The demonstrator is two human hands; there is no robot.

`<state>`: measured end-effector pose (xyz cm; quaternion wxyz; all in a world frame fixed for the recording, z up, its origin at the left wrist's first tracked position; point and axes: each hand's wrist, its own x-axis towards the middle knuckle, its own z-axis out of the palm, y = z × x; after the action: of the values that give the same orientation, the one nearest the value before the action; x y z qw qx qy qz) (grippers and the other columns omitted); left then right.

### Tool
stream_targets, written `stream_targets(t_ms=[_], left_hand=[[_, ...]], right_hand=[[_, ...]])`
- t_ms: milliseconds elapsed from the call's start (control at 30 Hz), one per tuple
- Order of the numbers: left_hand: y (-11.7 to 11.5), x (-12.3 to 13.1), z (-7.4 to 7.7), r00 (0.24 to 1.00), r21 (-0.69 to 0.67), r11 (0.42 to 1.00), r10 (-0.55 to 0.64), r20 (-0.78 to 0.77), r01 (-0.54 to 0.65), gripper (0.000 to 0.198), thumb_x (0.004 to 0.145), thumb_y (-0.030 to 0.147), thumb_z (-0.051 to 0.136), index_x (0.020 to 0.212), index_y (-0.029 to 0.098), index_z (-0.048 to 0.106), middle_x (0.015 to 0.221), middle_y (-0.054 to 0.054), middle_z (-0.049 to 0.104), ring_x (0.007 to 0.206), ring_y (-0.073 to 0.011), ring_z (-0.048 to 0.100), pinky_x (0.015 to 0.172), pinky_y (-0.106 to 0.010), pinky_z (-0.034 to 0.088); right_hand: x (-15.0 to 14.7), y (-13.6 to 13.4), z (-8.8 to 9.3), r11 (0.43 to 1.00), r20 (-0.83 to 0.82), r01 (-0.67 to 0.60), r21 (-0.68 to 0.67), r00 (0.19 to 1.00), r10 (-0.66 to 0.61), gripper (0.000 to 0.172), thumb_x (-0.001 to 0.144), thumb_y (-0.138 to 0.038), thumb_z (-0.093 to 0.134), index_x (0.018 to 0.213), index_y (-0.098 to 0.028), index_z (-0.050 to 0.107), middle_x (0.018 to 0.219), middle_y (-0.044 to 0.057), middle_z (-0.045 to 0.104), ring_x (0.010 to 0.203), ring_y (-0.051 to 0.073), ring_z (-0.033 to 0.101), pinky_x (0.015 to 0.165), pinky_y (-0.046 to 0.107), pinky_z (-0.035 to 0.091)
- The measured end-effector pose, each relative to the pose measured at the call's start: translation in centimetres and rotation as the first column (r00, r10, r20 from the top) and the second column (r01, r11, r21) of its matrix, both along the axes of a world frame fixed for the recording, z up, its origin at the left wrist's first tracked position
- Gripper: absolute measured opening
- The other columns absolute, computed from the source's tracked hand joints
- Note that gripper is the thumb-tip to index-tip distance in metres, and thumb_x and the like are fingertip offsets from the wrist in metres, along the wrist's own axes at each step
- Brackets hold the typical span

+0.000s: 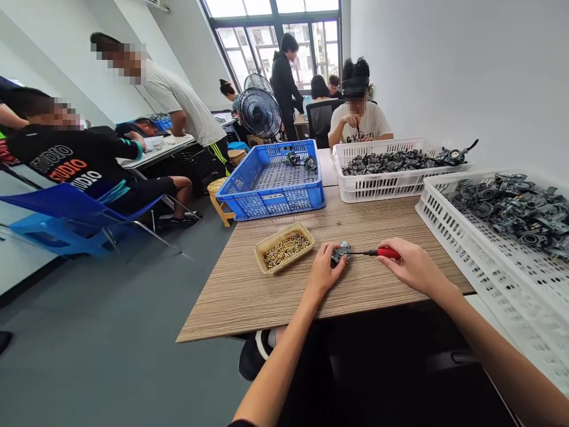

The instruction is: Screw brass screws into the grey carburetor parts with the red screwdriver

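My left hand point(324, 271) is closed round a small grey metal part point(340, 253) that rests on the wooden table point(240, 284). My right hand point(411, 264) grips a red-handled screwdriver point(382, 252); its thin shaft points left and its tip meets the part. Just left of my left hand, a shallow tan tray point(284, 248) holds several small brass screws.
A blue basket point(273, 181) with a few parts stands behind the tray. Two white baskets point(391, 169) point(502, 249) full of dark parts sit at the back and right. A person across the table works on a part; others sit at left near a fan point(259, 112).
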<state>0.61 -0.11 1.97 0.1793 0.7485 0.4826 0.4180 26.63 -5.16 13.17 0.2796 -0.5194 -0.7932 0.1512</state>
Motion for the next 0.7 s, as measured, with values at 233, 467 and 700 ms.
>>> stream_targets(t_ms=[233,467,700], left_hand=[[0.05,-0.05,-0.08,1.0,0.004,1.0,0.003,-0.001,-0.003,0.018,0.099,0.029,0.063,0.116,0.024,0.062,0.116,-0.006,0.066,0.109,-0.0221,0.067,0.1,-0.037,0.055],[-0.12,-0.08,0.11,1.0,0.005,1.0,0.003,0.002,-0.003,0.019,0.099,0.028,0.063,0.117,0.024,0.062,0.116,-0.006,0.067,0.111,-0.0228,0.067,0.102,-0.039,0.055],[0.27,-0.09,-0.77,0.998,-0.017,0.999,0.034,0.049,-0.034,0.041,0.096,0.032,0.067,0.134,0.023,0.055,0.124,-0.009,0.07,0.113,-0.024,0.068,0.103,-0.041,0.055]], right_hand=[[-0.26,-0.3,0.38,1.0,0.008,0.015,0.011,1.0,-0.015,0.016,0.101,-0.04,0.062,0.105,-0.027,0.07,0.1,0.005,0.076,0.085,0.023,0.072,0.071,0.033,0.053],[-0.52,-0.45,0.49,1.0,0.017,0.022,0.008,1.0,-0.022,0.015,0.102,-0.039,0.062,0.102,-0.027,0.069,0.097,0.005,0.076,0.083,0.022,0.072,0.068,0.033,0.051],[-0.64,-0.61,0.44,0.999,0.04,0.046,0.014,0.998,-0.047,0.014,0.102,-0.04,0.062,0.1,-0.027,0.068,0.097,0.004,0.077,0.083,0.023,0.073,0.068,0.032,0.052]])
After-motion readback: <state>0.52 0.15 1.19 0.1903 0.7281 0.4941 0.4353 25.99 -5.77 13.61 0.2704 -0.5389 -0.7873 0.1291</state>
